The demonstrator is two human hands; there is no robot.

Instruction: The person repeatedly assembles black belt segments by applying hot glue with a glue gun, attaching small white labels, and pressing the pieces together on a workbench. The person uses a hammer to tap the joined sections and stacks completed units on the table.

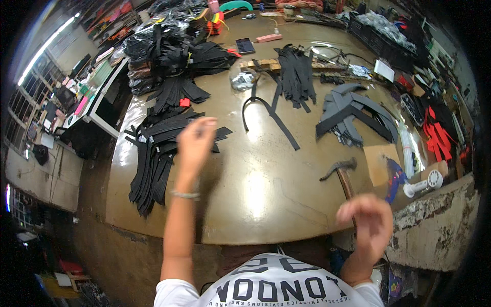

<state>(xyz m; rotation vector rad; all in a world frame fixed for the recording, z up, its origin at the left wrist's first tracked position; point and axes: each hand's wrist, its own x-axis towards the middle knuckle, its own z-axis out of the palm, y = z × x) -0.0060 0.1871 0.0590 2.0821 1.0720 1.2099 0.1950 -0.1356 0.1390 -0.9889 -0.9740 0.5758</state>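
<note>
My left hand (198,135) is raised over the pile of black straps (153,158) at the left of the table. Its fingers are drawn together; anything small between them is too blurred to make out. My right hand (365,220), smeared by motion, hovers by the table's near right edge with its fingers curved and apart. Beside and partly behind it is a hammer (346,179) with a dark metal head and a wooden handle, whose lower end the hand hides. In the middle lies a loose black strap (280,125), forked and bent.
More black straps (297,77) and a stack of grey-black curved pieces (353,115) lie farther back. A cardboard piece (381,163), a white handheld fan (423,184) and red straps (437,135) are at the right. A phone (245,46) lies at the back. Another person's hands (307,4) show beyond.
</note>
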